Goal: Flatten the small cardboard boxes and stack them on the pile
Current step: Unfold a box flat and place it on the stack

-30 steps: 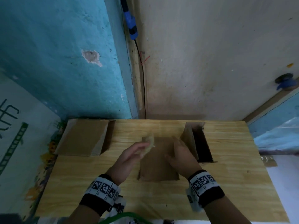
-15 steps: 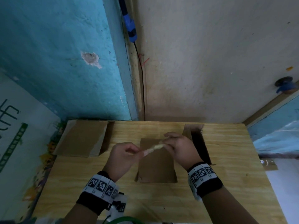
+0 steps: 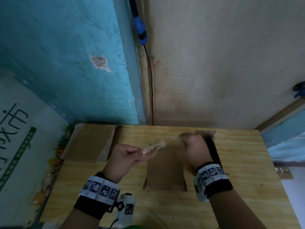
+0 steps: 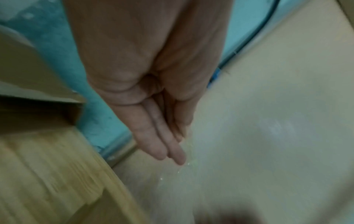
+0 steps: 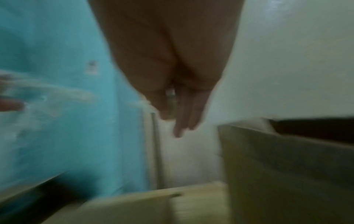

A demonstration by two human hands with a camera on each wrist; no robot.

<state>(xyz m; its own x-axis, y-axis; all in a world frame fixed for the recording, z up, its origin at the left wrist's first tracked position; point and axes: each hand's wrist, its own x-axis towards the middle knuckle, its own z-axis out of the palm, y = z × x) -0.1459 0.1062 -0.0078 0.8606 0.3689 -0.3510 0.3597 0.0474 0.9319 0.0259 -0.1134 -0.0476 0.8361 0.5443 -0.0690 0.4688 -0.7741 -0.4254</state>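
Note:
A flattened brown box [image 3: 165, 172] lies in the middle of the wooden table [image 3: 244, 171]. Above it my left hand [image 3: 140, 152] pinches one end of a clear tape strip [image 3: 155, 146]. My right hand [image 3: 189, 142] is blurred, with fingers curled; in the right wrist view a shiny bit of tape [image 5: 170, 94] sits between its thumb and fingers [image 5: 180, 125]. The pile of flat boxes [image 3: 90, 142] lies at the table's back left. An open upright box [image 3: 214, 152] stands just right of my right hand and is partly hidden by it.
The table stands in a corner, with a blue wall [image 3: 66, 63] behind on the left and a beige wall [image 3: 214, 63] behind on the right. A black cable [image 3: 151, 96] hangs down the corner. A white printed board [image 3: 19, 138] leans past the left edge.
My hands met over the flat box, both holding the tape strip. They have since pulled apart, the right one moving quickly right and back, stretching the strip.

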